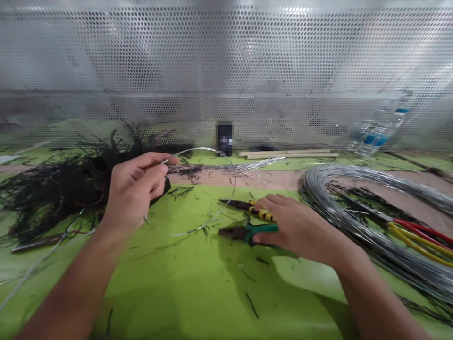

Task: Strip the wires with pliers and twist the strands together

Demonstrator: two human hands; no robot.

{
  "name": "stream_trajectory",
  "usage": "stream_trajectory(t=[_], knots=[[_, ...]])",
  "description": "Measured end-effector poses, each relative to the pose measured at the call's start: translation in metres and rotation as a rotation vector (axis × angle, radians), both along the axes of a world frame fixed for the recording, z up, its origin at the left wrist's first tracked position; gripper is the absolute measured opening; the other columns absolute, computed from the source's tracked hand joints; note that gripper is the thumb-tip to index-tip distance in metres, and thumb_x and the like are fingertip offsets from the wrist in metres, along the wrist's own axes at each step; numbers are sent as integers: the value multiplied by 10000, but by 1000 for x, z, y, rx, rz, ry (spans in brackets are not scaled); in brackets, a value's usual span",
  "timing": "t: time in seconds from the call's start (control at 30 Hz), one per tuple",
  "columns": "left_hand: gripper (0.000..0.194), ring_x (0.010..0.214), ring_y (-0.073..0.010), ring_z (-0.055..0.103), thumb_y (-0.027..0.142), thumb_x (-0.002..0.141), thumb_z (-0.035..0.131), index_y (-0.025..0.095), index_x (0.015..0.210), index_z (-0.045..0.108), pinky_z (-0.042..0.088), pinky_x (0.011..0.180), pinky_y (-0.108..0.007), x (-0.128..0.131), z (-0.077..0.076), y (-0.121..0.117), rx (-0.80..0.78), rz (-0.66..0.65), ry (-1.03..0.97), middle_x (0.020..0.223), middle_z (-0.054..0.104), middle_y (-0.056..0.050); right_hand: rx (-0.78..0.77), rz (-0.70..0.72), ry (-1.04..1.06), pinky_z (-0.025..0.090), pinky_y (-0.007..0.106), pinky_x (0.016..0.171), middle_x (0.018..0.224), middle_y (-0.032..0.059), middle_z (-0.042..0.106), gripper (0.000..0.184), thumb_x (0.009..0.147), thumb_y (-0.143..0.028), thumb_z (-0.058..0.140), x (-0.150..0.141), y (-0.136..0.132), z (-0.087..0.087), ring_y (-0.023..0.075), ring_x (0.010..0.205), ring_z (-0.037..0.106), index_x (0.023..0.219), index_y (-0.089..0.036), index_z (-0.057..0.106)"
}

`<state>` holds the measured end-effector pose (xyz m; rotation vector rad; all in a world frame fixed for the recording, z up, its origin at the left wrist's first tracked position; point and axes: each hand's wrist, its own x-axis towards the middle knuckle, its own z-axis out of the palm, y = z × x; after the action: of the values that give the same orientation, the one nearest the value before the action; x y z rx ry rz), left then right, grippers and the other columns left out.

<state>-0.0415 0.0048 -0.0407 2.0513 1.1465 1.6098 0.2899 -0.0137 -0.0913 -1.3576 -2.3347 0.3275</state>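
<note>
My left hand [136, 189] is closed in a pinch on a thin metal wire [200, 149]. From the fingertips the wire arcs to the right and curves down toward the green surface. My right hand [300, 226] is closed around green-handled pliers [233, 232], with the thumb along their handle and the jaws pointing left. Just behind them lie needle-nose pliers [238, 204] with yellow and black handles, partly under my right fingers. The palm hides the handle ends of both tools.
A dark tangle of bristly strands [67, 184] lies left. A big wire coil [322, 189] and red-and-yellow-handled cutters [399, 224] lie right. Pale rods [290, 154], a phone-like dark object [224, 138] and a plastic bottle [380, 132] are by the perforated metal screen [198, 61].
</note>
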Motion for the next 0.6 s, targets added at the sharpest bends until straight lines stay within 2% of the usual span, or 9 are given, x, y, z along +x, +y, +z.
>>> stream_trajectory(t=[0.07, 0.13, 0.2, 0.3, 0.4, 0.47, 0.53, 0.6], knots=[[241, 342, -75, 170, 259, 983, 566, 198, 1046, 790, 211, 346, -274, 2, 4, 0, -132, -151, -3, 468, 231, 92, 70, -69, 92, 556, 463, 800, 1264, 169, 723, 489, 923, -550, 741, -3, 0, 7, 364, 1078, 706, 1258, -204, 656], [282, 332, -69, 158, 261, 987, 537, 167, 999, 803, 226, 314, -265, 5, 9, -2, -249, -277, 14, 486, 215, 90, 117, -88, 268, 575, 474, 829, 1282, 171, 703, 520, 1008, -597, 611, -8, 1, 12, 348, 1128, 691, 1342, -199, 602], [327, 331, -65, 169, 257, 1011, 497, 154, 966, 804, 235, 298, -248, 9, 13, -5, -330, -365, 26, 512, 214, 84, 47, 19, 450, 595, 437, 833, 1265, 146, 702, 499, 1059, -584, 534, -17, 3, 12, 300, 1123, 691, 1392, -214, 574], [373, 323, -55, 172, 243, 1052, 447, 147, 967, 798, 235, 292, -218, 11, 20, -10, -385, -439, 39, 528, 192, 86, -82, 177, 586, 592, 377, 807, 1189, 110, 718, 363, 1098, -479, 507, -32, 10, 6, 233, 1022, 699, 1334, -223, 607], [398, 300, -49, 171, 263, 1083, 427, 150, 977, 794, 261, 282, -202, 8, 27, -11, -382, -472, 68, 509, 191, 91, -32, 182, 630, 548, 328, 700, 1043, 83, 691, 254, 1086, -412, 533, -44, 18, -1, 193, 867, 646, 1201, -202, 619], [396, 297, -47, 172, 259, 1093, 427, 159, 968, 790, 263, 277, -193, 6, 29, -9, -345, -473, 97, 498, 198, 90, 15, 166, 656, 508, 301, 639, 1035, 70, 630, 230, 1053, -384, 589, -48, 22, -3, 177, 823, 579, 1197, -205, 592], [401, 297, -43, 192, 255, 1100, 436, 158, 947, 793, 262, 278, -185, 3, 28, -7, -279, -456, 138, 483, 219, 86, 74, 182, 700, 477, 285, 604, 1037, 58, 585, 213, 1035, -338, 616, -50, 23, -3, 160, 790, 535, 1203, -213, 580], [365, 295, -41, 250, 261, 1095, 494, 155, 942, 808, 288, 294, -182, 0, 25, -7, -184, -422, 189, 452, 268, 82, 120, 229, 743, 442, 273, 573, 925, 18, 567, 100, 1048, -294, 598, -49, 21, -1, 138, 709, 501, 1114, -219, 600]])
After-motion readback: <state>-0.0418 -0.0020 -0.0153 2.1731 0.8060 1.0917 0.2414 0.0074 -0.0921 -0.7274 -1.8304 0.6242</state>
